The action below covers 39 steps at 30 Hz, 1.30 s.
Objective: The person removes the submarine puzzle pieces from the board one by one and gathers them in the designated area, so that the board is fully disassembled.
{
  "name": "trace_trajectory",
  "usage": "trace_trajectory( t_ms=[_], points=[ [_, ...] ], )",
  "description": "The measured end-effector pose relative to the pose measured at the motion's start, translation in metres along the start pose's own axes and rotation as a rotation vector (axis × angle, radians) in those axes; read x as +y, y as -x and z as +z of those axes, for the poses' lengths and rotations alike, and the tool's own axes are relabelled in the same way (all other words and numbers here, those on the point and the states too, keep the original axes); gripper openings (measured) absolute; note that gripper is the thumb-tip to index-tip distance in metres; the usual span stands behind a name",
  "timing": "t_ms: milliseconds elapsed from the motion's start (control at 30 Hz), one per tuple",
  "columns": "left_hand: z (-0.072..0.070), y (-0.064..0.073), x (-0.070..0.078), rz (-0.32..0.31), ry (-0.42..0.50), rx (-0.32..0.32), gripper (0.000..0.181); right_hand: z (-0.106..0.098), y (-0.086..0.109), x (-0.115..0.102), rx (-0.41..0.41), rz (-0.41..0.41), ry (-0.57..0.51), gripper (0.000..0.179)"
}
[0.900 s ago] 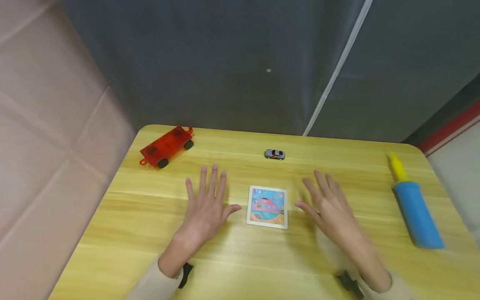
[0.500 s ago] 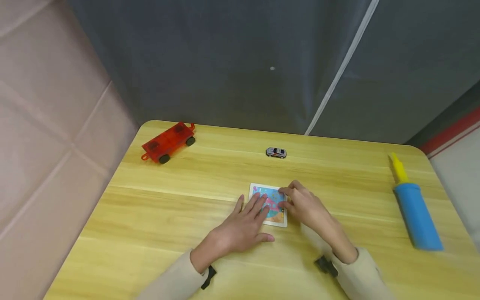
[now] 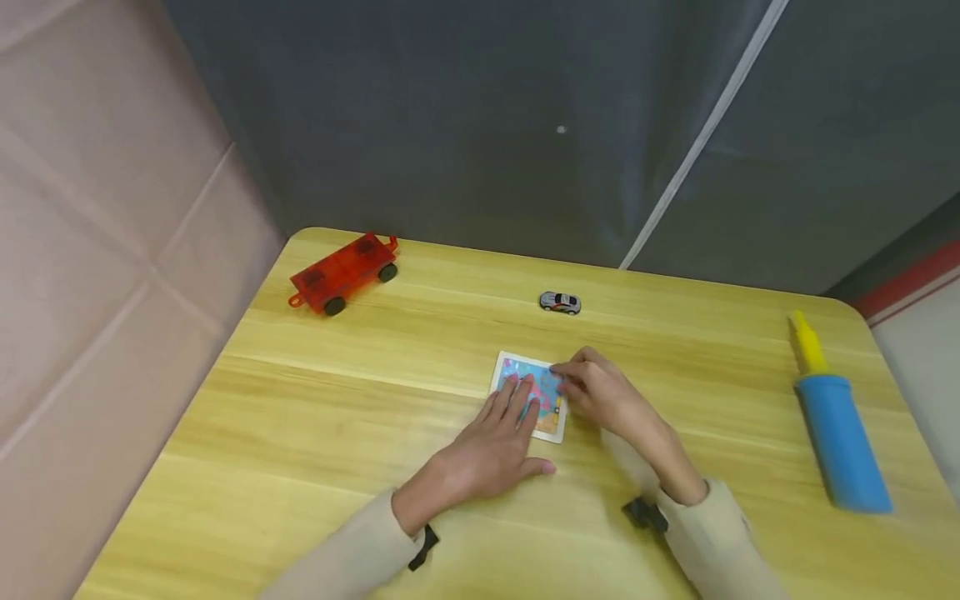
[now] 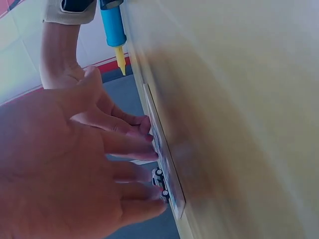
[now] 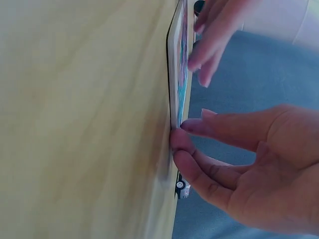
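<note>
Flat, white-bordered square card (image 3: 547, 390) supported by wood-grained desk (image 3: 300, 425) | face touched by left hand (image 3: 493, 448), fingers spread | far right edge pinched by right hand (image 3: 606, 395)

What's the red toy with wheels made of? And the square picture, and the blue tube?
Red toy: probably smooth, see-through plastic; dark shapes show through its top.
Square picture: stiff card or thin plastic; its edge looks straight and flat.
Blue tube: most likely smooth plastic, from its even colour.
</note>
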<state>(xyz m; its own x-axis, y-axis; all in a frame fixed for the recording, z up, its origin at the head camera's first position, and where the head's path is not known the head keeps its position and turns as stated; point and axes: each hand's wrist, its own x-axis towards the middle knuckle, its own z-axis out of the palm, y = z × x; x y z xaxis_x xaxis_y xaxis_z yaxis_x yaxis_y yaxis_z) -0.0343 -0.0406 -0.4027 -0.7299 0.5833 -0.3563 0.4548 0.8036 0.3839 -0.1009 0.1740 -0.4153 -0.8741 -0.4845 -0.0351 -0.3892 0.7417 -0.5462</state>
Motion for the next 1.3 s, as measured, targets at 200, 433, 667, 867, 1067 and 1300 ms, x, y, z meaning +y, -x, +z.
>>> trace_trajectory(
  t_ms=[200, 433, 667, 867, 1067, 1300],
  points=[
    [-0.004, -0.007, 0.001, -0.024, -0.021, 0.003, 0.083, -0.004, -0.01, 0.002, -0.023, -0.062, 0.0, 0.023],
    [0.0, -0.014, 0.011, -0.093, -0.035, -0.022, 0.085, -0.009, -0.022, -0.002, -0.086, -0.029, -0.009, 0.025],
    [-0.003, -0.015, 0.013, -0.117, -0.083, -0.023, 0.086, -0.005, -0.025, -0.005, -0.07, 0.025, -0.018, 0.022],
    [-0.004, -0.017, 0.008, -0.116, -0.053, -0.04, 0.084, 0.001, -0.028, -0.006, -0.043, 0.057, 0.004, 0.016],
    [-0.005, -0.017, 0.005, -0.102, -0.016, -0.052, 0.082, 0.004, -0.03, -0.009, -0.046, 0.105, 0.009, 0.011],
    [-0.004, -0.018, 0.0, -0.074, -0.049, -0.06, 0.072, 0.007, -0.031, -0.009, -0.052, 0.138, 0.019, 0.009]
  ],
)
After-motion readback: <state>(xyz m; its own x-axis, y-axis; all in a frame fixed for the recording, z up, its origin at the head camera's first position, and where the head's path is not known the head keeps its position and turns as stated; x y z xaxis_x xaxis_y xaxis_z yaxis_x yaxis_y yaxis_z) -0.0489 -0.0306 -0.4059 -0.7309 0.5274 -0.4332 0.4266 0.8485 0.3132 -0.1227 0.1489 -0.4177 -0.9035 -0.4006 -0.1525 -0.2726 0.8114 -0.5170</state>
